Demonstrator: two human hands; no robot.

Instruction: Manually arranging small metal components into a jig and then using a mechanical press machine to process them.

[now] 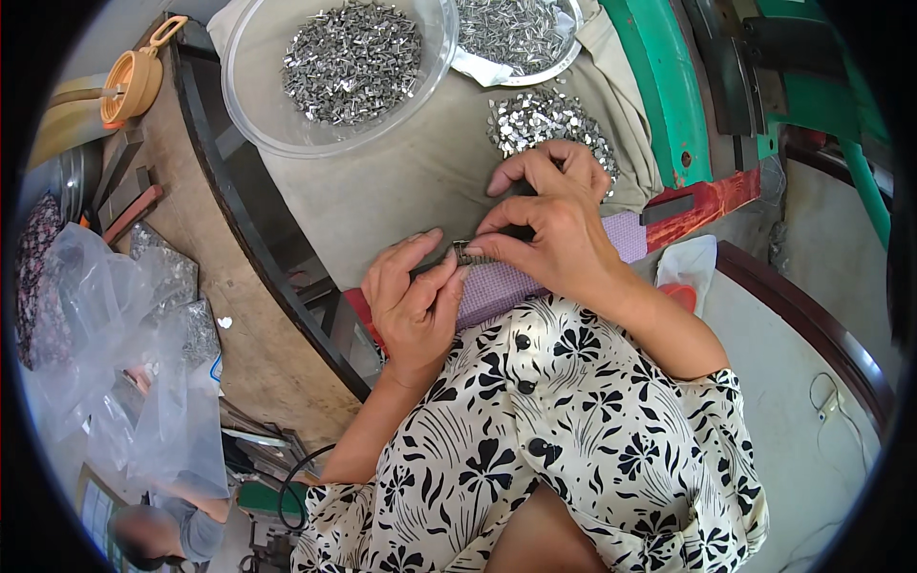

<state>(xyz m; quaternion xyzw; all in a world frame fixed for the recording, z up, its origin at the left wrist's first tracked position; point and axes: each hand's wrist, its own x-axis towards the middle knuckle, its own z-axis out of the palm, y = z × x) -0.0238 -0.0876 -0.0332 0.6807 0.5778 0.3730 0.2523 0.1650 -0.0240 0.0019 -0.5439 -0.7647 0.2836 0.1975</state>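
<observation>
My left hand (413,298) and my right hand (559,215) meet at the near edge of the cloth. Between their fingertips is a short row of small metal pieces (462,252), dark and shiny; their exact kind is too small to tell. The left thumb and fingers press at the row's left end. From the right, the thumb and forefinger pinch it. Below lies a purple woven strip (487,292). Just beyond the right hand, a loose heap of small shiny metal pieces (546,122) rests on the grey-green cloth (382,196).
A clear round tub (239,105) of small metal parts stands at the back, beside a white bowl (571,50) of pin-like parts. Green machinery (659,86) borders the right. Plastic bags (105,315) and an orange cup-like container (134,88) sit left; a person (196,525) shows lower left.
</observation>
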